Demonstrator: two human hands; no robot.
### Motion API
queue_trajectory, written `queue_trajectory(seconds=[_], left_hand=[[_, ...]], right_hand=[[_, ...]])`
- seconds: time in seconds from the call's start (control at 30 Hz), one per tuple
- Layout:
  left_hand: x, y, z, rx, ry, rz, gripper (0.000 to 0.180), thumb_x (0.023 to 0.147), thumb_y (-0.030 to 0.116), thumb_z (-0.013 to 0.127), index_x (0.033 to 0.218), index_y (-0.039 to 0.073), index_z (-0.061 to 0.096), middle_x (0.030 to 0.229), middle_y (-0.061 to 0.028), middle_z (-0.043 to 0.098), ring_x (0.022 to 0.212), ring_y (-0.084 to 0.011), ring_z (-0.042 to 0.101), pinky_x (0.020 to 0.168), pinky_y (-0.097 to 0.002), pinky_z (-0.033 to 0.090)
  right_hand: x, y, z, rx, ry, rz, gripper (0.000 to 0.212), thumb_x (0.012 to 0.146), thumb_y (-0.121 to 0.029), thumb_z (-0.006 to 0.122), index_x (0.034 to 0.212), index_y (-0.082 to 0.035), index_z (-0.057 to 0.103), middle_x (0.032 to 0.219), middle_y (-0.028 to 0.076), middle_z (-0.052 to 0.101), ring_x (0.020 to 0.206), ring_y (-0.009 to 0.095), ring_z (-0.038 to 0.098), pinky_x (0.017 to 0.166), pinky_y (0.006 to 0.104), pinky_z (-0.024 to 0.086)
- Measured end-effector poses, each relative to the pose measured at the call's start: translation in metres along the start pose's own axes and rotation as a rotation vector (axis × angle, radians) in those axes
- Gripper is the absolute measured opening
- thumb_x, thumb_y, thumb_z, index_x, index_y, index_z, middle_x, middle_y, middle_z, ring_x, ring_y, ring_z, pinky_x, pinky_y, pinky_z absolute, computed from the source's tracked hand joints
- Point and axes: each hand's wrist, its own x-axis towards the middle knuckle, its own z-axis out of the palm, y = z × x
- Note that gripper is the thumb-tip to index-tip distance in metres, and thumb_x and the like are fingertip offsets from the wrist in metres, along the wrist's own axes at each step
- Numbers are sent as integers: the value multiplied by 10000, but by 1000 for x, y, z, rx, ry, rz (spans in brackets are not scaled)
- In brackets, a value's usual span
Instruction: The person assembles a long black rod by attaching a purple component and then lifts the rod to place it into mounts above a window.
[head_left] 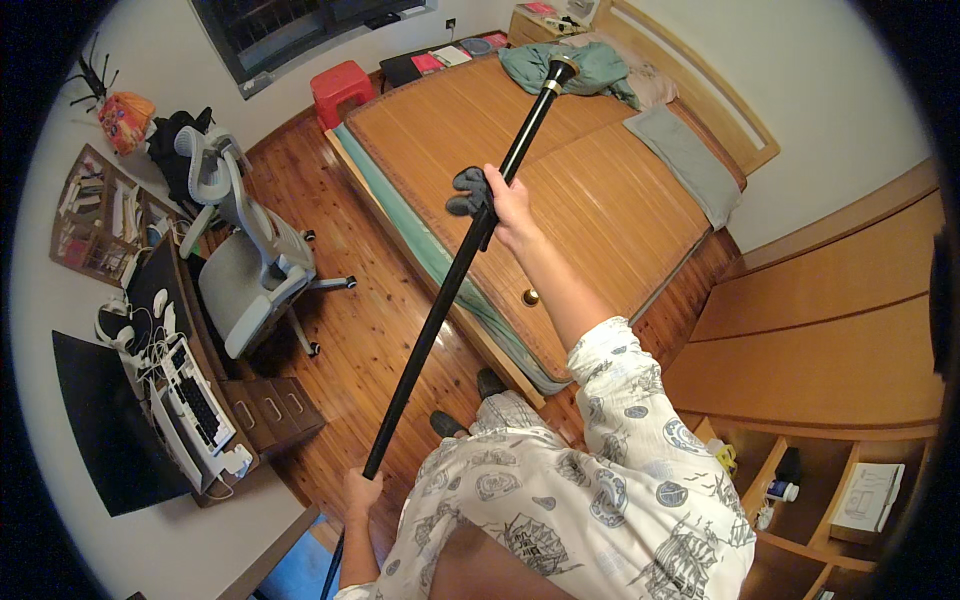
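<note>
You've got the black pole in both hands, slanting from lower left to upper right across your front. Progress, my read: the pole's up and supported, and the flared gold-and-black end piece is on its top. Not done, as far as shows: a small round gold piece lies loose on the bed, apart from the pole. Can't judge the bottom end; it's out of view.

Grip: your right hand is wrapped around the upper part, below the end piece, with a dark grey lobed piece right beside your fingers; can't tell if it's attached or held. Your left hand is clasped low on the pole, which runs on past it toward the lower edge. So most of the length sits between your hands, with a shorter stretch sticking out beyond the right one, over the bed in this view.
</note>
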Motion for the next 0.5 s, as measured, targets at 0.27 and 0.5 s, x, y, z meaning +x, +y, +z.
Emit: queue_trajectory(seconds=[0.27, 0.5], left_hand=[[-10, -23, -12, 39, -5, -43, 233, 742, 237, 704, 765, 6, 700, 728, -247, 652, 735, -386, 670, 669, -462, 512], [0, -62, 6, 20, -48, -37, 253, 719, 258, 719, 778, 12, 702, 752, -246, 664, 764, -387, 675, 679, -454, 520]], right_hand=[[-29, 33, -6, -111, 62, 120, 222, 957, -275, 601, 938, -61, 546, 713, 58, 579, 587, 162, 557, 518, 318, 471], [-53, 54, -14, -101, 92, 110, 203, 961, -257, 592, 915, -67, 539, 717, 56, 599, 548, 155, 544, 487, 325, 459]])
